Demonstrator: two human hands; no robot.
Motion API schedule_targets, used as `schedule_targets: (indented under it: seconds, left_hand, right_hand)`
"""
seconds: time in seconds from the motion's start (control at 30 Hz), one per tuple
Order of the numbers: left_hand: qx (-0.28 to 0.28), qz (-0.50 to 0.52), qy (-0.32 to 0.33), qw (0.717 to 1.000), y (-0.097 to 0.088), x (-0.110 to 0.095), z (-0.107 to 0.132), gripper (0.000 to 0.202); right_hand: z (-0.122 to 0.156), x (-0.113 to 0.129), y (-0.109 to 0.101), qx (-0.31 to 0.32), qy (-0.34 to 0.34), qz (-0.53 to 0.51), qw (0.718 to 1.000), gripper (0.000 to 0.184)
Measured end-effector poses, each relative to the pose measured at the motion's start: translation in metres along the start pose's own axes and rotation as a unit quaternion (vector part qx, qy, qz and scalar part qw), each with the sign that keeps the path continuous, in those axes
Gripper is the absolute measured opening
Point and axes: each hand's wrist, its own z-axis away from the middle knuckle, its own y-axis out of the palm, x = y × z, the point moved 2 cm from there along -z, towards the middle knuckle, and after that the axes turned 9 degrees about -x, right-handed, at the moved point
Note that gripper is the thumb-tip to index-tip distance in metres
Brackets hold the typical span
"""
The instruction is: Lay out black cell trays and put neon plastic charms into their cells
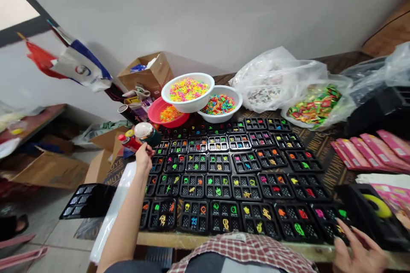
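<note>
Black compartment trays (219, 163) lie in rows across the table, with small bright plastic pieces in some compartments. At the left end of the rows, my left hand (144, 156) has its fingers curled together beside a red can (130, 142) and a jar with a pale lid (144, 131). Whatever it may hold is hidden. My right hand (358, 249) reaches over the front right tray (331, 222), fingers apart and fingertips close to its compartments. Pink, green and yellow pieces show in that tray. I see nothing held in this hand.
Behind the trays stand a white bowl (188, 106), a second white bowl (220, 118) and a red bowl (153, 113), all with colourful pieces. Plastic bags (275, 72) and pink packets (368, 153) are at right. A black tray stack (88, 200) sits left.
</note>
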Motion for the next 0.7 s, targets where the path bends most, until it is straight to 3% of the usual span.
schedule_targets:
  seconds: [0.07, 0.23, 0.33, 0.4, 0.47, 0.57, 0.63, 0.7]
  left_hand:
    - [0.120, 0.021, -0.051, 0.991, -0.011, 0.001, 0.040, 0.034]
    - [0.341, -0.002, -0.115, 0.933, -0.016, 0.002, 0.151, 0.044]
    - [0.443, -0.019, -0.128, 0.887, -0.007, 0.003, 0.208, 0.047]
    - [0.498, -0.033, -0.120, 0.858, -0.002, 0.003, 0.237, 0.048]
    - [0.539, -0.046, -0.104, 0.835, 0.001, 0.003, 0.258, 0.049]
    - [0.573, -0.060, -0.089, 0.812, 0.005, 0.003, 0.278, 0.047]
    - [0.585, -0.073, -0.082, 0.804, 0.007, 0.003, 0.286, 0.046]
    - [0.591, -0.089, -0.073, 0.798, 0.010, 0.004, 0.290, 0.045]
  right_hand:
    - [-0.016, 0.021, 0.008, 0.003, -0.004, 0.002, 1.000, 0.047]
    - [-0.061, 0.111, 0.054, 0.153, -0.038, -0.146, 0.977, 0.053]
    - [-0.075, 0.160, 0.079, 0.280, -0.051, -0.306, 0.908, 0.074]
    - [-0.078, 0.180, 0.085, 0.361, -0.050, -0.366, 0.856, 0.087]
    - [-0.078, 0.189, 0.083, 0.418, -0.046, -0.394, 0.817, 0.090]
    - [-0.075, 0.188, 0.073, 0.445, -0.018, -0.406, 0.798, 0.079]
    - [-0.073, 0.183, 0.065, 0.434, 0.043, -0.412, 0.800, 0.073]
    - [-0.073, 0.176, 0.059, 0.409, 0.146, -0.437, 0.787, 0.072]
